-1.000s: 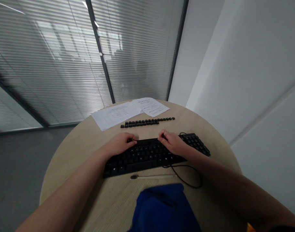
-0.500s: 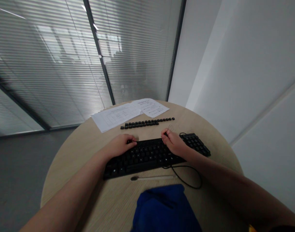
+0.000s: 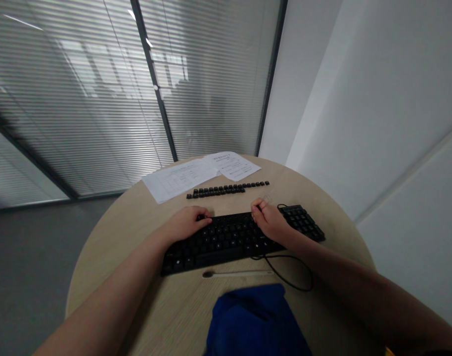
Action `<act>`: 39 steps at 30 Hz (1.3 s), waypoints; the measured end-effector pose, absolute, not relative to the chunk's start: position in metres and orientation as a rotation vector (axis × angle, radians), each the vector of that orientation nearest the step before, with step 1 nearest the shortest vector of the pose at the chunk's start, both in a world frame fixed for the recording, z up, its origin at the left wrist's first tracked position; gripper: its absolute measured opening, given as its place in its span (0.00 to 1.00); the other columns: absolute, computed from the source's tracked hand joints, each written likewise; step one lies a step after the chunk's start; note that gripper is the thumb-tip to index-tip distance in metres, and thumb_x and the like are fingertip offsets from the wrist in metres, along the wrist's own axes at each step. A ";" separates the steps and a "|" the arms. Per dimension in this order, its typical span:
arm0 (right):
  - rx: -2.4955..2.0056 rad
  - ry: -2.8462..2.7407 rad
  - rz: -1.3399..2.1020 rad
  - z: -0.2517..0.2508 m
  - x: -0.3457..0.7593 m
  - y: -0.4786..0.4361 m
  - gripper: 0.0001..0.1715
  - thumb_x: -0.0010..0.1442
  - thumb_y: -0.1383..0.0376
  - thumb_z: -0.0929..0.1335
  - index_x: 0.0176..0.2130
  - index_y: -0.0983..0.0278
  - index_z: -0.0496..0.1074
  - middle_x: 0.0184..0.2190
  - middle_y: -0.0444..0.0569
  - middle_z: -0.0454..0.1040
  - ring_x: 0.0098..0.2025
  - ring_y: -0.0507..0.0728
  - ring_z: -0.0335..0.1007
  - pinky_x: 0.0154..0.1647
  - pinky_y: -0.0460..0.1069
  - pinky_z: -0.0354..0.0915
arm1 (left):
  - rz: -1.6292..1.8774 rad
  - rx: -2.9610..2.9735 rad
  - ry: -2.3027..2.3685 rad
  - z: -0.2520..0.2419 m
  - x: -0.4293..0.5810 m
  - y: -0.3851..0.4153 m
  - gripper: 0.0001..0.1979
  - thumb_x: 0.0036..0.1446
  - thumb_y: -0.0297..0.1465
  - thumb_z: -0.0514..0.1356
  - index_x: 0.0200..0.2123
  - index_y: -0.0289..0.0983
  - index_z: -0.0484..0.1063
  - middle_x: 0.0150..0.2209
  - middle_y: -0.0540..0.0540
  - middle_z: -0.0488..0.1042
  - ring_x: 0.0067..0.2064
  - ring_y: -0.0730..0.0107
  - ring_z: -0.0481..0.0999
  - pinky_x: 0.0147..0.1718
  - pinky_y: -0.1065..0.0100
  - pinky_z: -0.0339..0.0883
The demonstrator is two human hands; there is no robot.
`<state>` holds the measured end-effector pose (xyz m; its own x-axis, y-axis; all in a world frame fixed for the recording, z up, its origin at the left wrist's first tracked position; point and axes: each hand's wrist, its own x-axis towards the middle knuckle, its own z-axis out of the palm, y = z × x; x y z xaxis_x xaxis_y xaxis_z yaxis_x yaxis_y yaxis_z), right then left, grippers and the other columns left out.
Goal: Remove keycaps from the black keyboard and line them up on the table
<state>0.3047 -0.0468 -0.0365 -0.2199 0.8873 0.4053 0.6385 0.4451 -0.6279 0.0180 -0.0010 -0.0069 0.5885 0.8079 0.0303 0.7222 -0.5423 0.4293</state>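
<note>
A black keyboard (image 3: 218,240) lies a little tilted on the round table. My left hand (image 3: 189,222) is closed around its upper left edge, thumb over the top. Over the right part of the keyboard, my right hand (image 3: 268,217) is curled into a grip. Thin wire loops stick out above that fist, from what looks like a wire keycap puller (image 3: 267,199); its handle is mostly hidden by my fingers. Beyond the keyboard, loose black keycaps (image 3: 226,190) stand in two rows.
Printed papers (image 3: 181,178) lie at the far side of the wooden table (image 3: 111,247). A thin brush (image 3: 233,274) and the looped black cable (image 3: 300,287) are on the near side. Blue cloth (image 3: 251,321) fills the bottom middle. A blinds-covered glass partition (image 3: 211,99) stands behind.
The view has shifted slightly, so everything appears a little further right. Both hands keep their grips, and the keycap rows look the same.
</note>
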 end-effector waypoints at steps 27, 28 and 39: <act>-0.896 -2.171 0.174 -0.016 0.293 -0.072 0.12 0.67 0.56 0.61 0.39 0.61 0.67 0.34 0.50 0.74 0.34 0.56 0.71 0.38 0.50 0.65 | 0.763 2.116 1.245 0.021 0.064 -0.042 0.15 0.57 0.43 0.57 0.34 0.38 0.76 0.32 0.48 0.78 0.33 0.65 0.74 0.34 0.65 0.65; -0.875 -2.206 0.148 -0.016 0.292 -0.074 0.13 0.67 0.56 0.61 0.39 0.61 0.68 0.33 0.50 0.74 0.33 0.56 0.71 0.37 0.50 0.65 | 0.744 2.109 1.242 0.020 0.064 -0.043 0.15 0.57 0.44 0.58 0.33 0.38 0.76 0.31 0.48 0.78 0.32 0.66 0.73 0.33 0.65 0.65; -0.671 -2.359 -0.096 -0.008 0.282 -0.080 0.17 0.68 0.55 0.61 0.33 0.62 0.70 0.30 0.49 0.75 0.31 0.53 0.69 0.31 0.46 0.59 | 0.704 2.079 1.177 0.011 0.065 -0.042 0.13 0.54 0.42 0.60 0.29 0.38 0.73 0.26 0.51 0.73 0.29 0.69 0.69 0.30 0.67 0.61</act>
